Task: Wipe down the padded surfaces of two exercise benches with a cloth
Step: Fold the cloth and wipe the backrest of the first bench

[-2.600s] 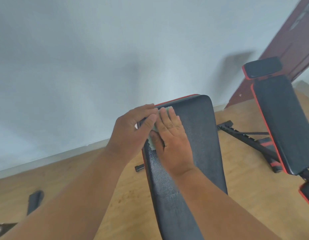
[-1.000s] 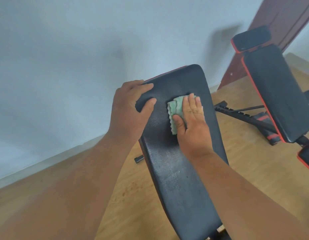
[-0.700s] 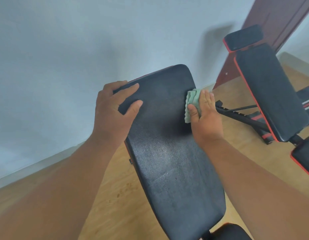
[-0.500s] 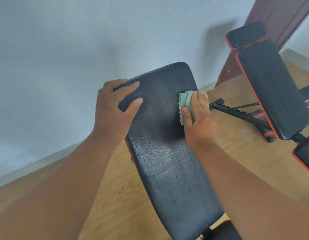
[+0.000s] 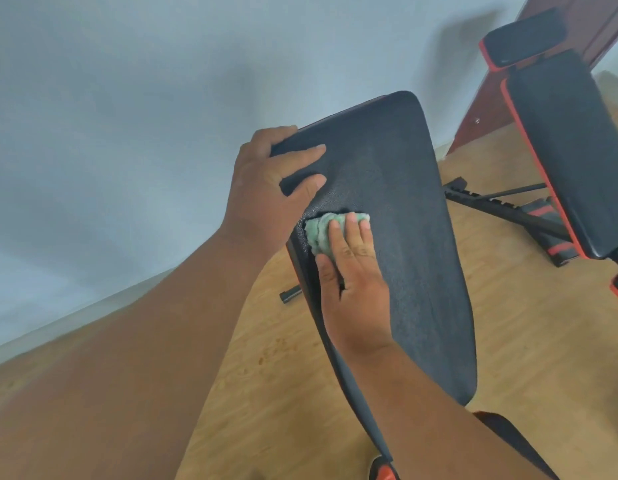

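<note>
R hand (image 5: 352, 271) presses green cloth (image 5: 321, 230) flat-fingered on near bench pad (image 5: 404, 237), by its left edge. L hand (image 5: 266, 188) grips pad's top-left corner. 2nd bench (image 5: 570, 150) well right of pad.

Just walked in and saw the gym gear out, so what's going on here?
A person is wiping an exercise bench. The right hand presses a green cloth flat against the near bench's black backrest pad, close to its left edge. The left hand grips the pad's upper left corner to steady it. A second bench, black with red trim, stands to the right on the wooden floor, with no hand on it.
</note>
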